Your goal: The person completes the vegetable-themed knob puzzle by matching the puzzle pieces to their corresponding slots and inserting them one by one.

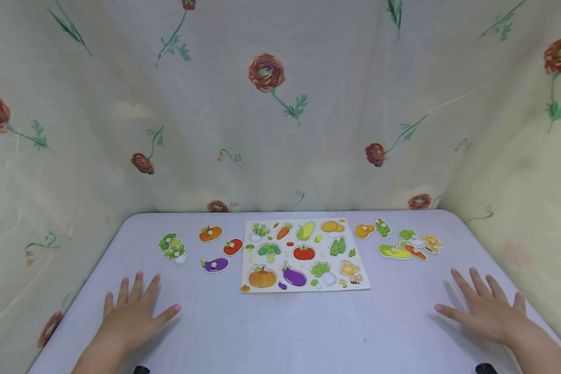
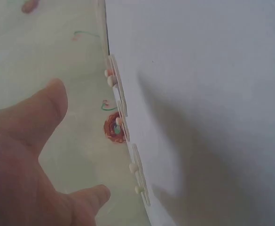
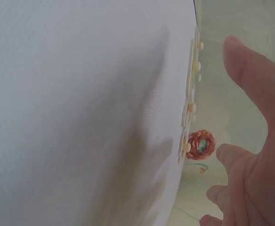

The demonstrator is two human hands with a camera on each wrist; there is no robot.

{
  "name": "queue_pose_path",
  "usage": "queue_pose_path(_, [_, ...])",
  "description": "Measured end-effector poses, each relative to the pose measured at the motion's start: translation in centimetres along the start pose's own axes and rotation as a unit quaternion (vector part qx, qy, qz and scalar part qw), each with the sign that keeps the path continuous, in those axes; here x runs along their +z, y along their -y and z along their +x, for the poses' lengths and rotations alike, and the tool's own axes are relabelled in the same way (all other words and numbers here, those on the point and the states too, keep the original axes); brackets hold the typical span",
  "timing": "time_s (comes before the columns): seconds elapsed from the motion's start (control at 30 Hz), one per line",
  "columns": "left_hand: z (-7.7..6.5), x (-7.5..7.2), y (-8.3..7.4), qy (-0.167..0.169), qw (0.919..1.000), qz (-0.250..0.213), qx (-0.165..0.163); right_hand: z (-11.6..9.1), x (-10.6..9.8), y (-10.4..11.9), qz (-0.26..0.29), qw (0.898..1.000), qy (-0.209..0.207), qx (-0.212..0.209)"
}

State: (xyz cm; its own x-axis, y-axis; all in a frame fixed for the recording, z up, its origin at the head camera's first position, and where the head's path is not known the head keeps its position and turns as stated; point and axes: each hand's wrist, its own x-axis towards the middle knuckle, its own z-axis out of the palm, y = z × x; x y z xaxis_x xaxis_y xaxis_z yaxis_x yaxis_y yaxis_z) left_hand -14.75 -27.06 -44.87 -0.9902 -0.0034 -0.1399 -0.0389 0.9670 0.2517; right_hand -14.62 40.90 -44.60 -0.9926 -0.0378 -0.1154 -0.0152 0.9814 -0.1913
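Observation:
My left hand (image 1: 131, 314) hovers over the table's left side, fingers spread, holding nothing. On the right side my right hand (image 1: 491, 314) hovers likewise, fingers spread and nothing in it. Between them, farther back, lies a white vegetable puzzle board (image 1: 360, 285) with printed vegetable pictures. Beyond the left hand are loose knobbed pieces: a pumpkin (image 1: 210, 234), a tomato (image 1: 232, 246), an eggplant (image 1: 215, 265), and broccoli (image 1: 169, 241) touching a turnip piece (image 1: 177, 254). Beyond the right hand are an orange-brown potato-like piece (image 1: 364, 230), corn (image 1: 395, 251), a carrot (image 1: 416, 252) and mushrooms (image 1: 432, 243).
A leafy cabbage piece (image 1: 408, 235) overlaps its neighbours at the right, and a green piece (image 1: 382, 227) lies near the board. Flowered cloth (image 1: 308, 156) hangs behind and beside the white table (image 1: 280, 332). Two dark objects (image 1: 141, 370) show at the bottom edge.

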Motion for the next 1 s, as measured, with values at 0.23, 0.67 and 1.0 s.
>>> queue_pose_path(0.23, [-0.2, 0.0, -0.8, -0.011, 0.9997, -0.007, 0.02, 0.3, -0.1, 0.1, 0.002, 1.0, -0.004, -0.003])
queue_pose_path(0.67, [0.3, 0.0, -2.4, -0.016, 0.9993, 0.009, 0.034, 1.1, -0.8, 1.6, 0.003, 1.0, -0.004, -0.017])
queue_pose_path(1.0, [1.1, 1.2, -3.6, -0.013, 0.9988, 0.015, 0.045, 1.6, -1.0, 3.2, 0.008, 1.0, -0.003, -0.024])
